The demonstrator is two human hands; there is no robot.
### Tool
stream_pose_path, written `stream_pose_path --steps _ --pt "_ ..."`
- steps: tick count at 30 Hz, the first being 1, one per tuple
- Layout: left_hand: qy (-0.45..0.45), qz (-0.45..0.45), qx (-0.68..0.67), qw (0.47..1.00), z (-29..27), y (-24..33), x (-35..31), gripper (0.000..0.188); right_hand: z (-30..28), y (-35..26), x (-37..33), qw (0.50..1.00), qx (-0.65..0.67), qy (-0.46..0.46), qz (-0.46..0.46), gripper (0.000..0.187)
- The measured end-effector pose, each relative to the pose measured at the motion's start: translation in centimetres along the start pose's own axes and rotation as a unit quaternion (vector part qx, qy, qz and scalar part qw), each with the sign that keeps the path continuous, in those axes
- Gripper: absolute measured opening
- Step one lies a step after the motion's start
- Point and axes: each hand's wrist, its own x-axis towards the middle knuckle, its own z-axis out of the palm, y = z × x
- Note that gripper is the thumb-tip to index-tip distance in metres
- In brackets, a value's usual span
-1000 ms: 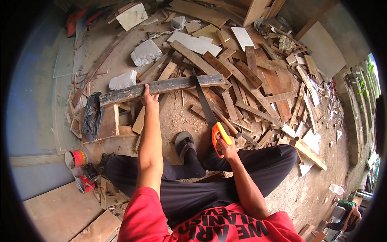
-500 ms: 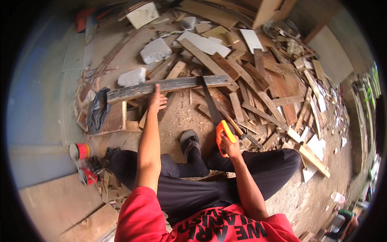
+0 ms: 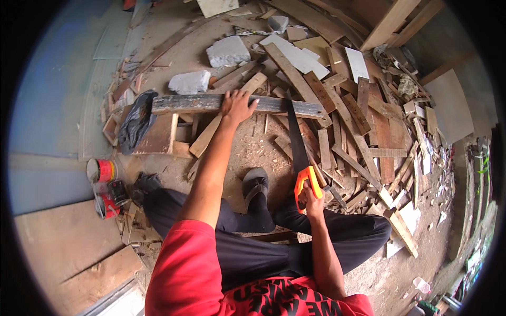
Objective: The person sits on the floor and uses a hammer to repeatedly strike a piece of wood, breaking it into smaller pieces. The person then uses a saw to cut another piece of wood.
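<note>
A long weathered wooden plank (image 3: pixel 190 104), dark and worn on top, lies crosswise in front of me. My left hand (image 3: pixel 238 107) lies over its middle, fingers bent across the top and holding it. In my right hand (image 3: pixel 312 198) is the orange handle of a hand saw (image 3: pixel 299 145), gripped closed. The saw's dark blade points away from me and meets the plank close to its right end. How deep the teeth sit in the wood cannot be made out. A wooden box-like piece (image 3: pixel 158 138) is under the plank's left part.
Loose boards (image 3: pixel 342 126) are heaped ahead and to the right. Two pale blocks (image 3: pixel 227 51) lie beyond the plank. A black plastic bag (image 3: pixel 138 121) hangs by its left end. Red-labelled cans (image 3: pixel 101 170) stand at left, and my sandalled foot (image 3: pixel 255 181) is below the plank.
My left hand has gone from the plank's near edge, fingers extended, to lying over its top farther right. My right hand still holds the saw across the plank. The view has shifted slightly.
</note>
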Motion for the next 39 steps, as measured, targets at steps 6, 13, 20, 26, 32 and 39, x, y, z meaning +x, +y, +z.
stream_pose_path --steps 6,13,20,26,32,39 --pt "-0.007 -0.034 0.019 0.999 1.4 1.5 0.9 0.057 1.9 -3.7 -2.1 0.988 -0.078 0.069 -0.115 0.024" --pt "-0.1 -0.011 0.033 0.994 -2.9 1.2 0.5 0.098 0.9 -7.2 11.5 0.874 -0.322 0.237 -0.276 0.021" --pt "-0.083 -0.012 0.027 0.996 -0.9 1.5 1.1 0.103 -7.1 1.1 26.2 0.716 -0.566 0.273 -0.306 0.035" --pt "-0.103 -0.029 0.001 0.994 -2.0 1.6 1.7 0.103 -6.7 0.8 27.8 0.794 -0.484 0.279 -0.239 0.037" --pt "-0.059 -0.043 0.001 0.997 -1.5 1.0 1.6 0.102 -3.7 -0.2 24.6 0.868 -0.393 0.211 -0.216 0.012" --pt "-0.132 -0.054 0.019 0.99 -1.5 2.3 2.1 0.106 -0.4 -2.8 17.2 0.9 -0.296 0.225 -0.228 0.02"
